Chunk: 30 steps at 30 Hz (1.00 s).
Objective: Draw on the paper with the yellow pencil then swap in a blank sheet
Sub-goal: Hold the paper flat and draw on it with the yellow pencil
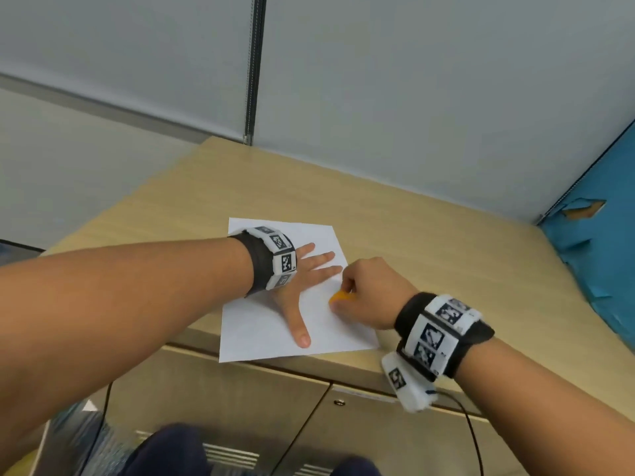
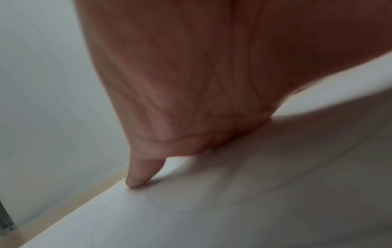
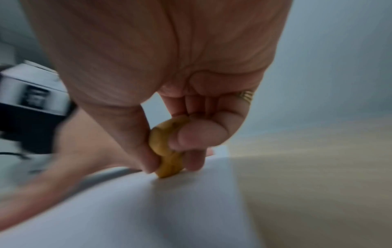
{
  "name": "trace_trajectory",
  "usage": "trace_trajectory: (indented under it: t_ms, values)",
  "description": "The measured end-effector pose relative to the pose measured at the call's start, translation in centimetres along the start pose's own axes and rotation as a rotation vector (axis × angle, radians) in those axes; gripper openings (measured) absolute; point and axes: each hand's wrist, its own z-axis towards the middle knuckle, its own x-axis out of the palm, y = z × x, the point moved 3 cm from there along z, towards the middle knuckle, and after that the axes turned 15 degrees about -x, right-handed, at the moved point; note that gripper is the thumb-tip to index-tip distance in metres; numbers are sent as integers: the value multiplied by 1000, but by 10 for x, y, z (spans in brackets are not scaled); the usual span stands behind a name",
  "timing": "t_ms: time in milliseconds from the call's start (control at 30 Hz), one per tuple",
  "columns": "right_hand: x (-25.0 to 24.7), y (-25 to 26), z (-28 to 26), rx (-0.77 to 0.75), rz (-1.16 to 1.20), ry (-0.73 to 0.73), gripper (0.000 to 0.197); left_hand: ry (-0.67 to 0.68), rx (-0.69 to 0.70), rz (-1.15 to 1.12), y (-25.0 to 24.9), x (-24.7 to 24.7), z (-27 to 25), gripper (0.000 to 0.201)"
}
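Note:
A white sheet of paper (image 1: 261, 324) lies on the wooden cabinet top (image 1: 429, 242), near its front edge. My left hand (image 1: 302, 280) lies flat on the sheet with fingers spread and thumb pointing toward me; in the left wrist view the left hand's palm (image 2: 191, 83) presses the paper (image 2: 191, 218). My right hand (image 1: 360, 290) sits at the sheet's right edge and pinches a short, stubby yellow pencil (image 1: 338, 297). In the right wrist view the yellow pencil (image 3: 167, 151) is held between thumb and fingers, its lower end touching the paper (image 3: 148, 209).
A grey partition wall (image 1: 412, 97) rises just behind the cabinet top. A blue panel (image 1: 598, 255) with torn patches stands at the right. Cabinet doors (image 1: 240, 400) and a black cable (image 1: 470, 438) hang below the front edge. My knees (image 1: 171, 451) show at the bottom.

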Motion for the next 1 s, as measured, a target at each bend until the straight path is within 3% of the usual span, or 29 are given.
trace_trajectory:
  t_ms: [133, 300, 500, 667, 833, 1000]
  values:
    - [11, 37, -10, -157, 27, 115, 29, -11, 25, -23, 1, 1, 2, 164]
    - [-11, -9, 6, 85, -14, 32, 32, 13, -28, -6, 3, 2, 6, 161]
    - [12, 35, -6, -113, 22, 169, 29, -21, 19, -30, 3, 7, 11, 173]
    - [-13, -6, 6, 62, -20, 70, 27, -5, -32, 6, 2, 3, 10, 163]
    - [8, 32, -6, -90, 11, 174, 27, -4, -27, 33, 1, 2, 11, 170]
    - [-4, 0, 5, 31, -66, 126, 30, 28, -125, 25, -2, -2, 7, 161]
